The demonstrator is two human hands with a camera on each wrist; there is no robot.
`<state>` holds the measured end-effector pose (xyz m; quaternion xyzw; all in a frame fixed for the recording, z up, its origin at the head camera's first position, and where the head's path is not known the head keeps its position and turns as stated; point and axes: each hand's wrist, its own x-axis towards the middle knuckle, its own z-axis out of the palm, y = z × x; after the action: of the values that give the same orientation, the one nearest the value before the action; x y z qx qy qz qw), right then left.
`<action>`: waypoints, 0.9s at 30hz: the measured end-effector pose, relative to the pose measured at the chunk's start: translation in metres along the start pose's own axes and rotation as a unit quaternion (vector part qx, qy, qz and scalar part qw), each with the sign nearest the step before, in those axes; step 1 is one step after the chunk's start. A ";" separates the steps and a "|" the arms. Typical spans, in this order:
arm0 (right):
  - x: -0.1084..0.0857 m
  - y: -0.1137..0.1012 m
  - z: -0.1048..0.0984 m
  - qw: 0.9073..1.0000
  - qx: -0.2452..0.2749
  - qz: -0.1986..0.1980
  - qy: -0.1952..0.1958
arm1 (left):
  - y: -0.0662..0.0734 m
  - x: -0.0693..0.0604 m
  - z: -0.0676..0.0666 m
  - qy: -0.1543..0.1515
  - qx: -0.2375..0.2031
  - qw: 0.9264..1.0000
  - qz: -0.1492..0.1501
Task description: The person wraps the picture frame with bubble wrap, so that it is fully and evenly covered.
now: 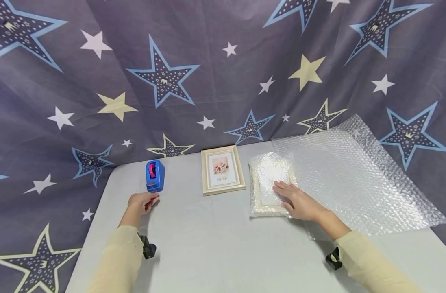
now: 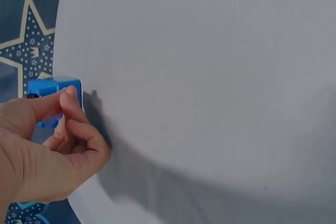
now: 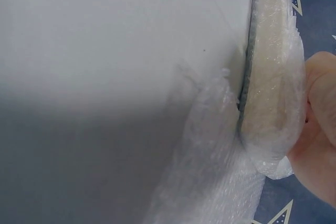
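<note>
My left hand [image 1: 144, 202] is at the front end of a blue tape dispenser [image 1: 155, 176] with a pink core. In the left wrist view, thumb and index fingertips pinch together beside the dispenser [image 2: 68, 83], at its tape end; the clear tape itself is barely visible. The other fingers are curled. To the right, my right hand [image 1: 297, 200] rests on a picture frame wrapped in bubble wrap [image 1: 261, 195], fingers laid over its right part. The right wrist view shows the side of this wrapped frame [image 3: 270, 77], with my hand [image 3: 320, 129] on top.
An unwrapped cream picture frame [image 1: 223, 190] with a flower print lies between the dispenser and the wrapped frame. A large bubble wrap sheet [image 1: 354, 183] spreads over the table's right side. A star-patterned cloth [image 1: 215, 81] hangs behind the pale table [image 1: 208, 244].
</note>
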<state>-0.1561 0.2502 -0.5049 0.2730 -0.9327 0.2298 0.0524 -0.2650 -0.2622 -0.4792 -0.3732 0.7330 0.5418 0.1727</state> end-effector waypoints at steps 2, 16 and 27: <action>0.000 -0.001 0.000 1.000 0.000 -0.006 0.006 | -0.002 -0.001 -0.003 0.005 -0.003 1.000 -0.002; 0.000 -0.002 -0.001 1.000 0.011 0.002 -0.002 | 0.010 -0.028 0.015 -0.123 0.005 0.992 0.033; 0.000 -0.003 0.000 1.000 0.013 0.011 -0.010 | 0.016 -0.053 0.031 0.026 0.262 0.891 0.369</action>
<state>-0.1545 0.2479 -0.5037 0.2654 -0.9331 0.2398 0.0364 -0.2467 -0.2125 -0.4445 -0.0308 0.9376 0.3450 0.0322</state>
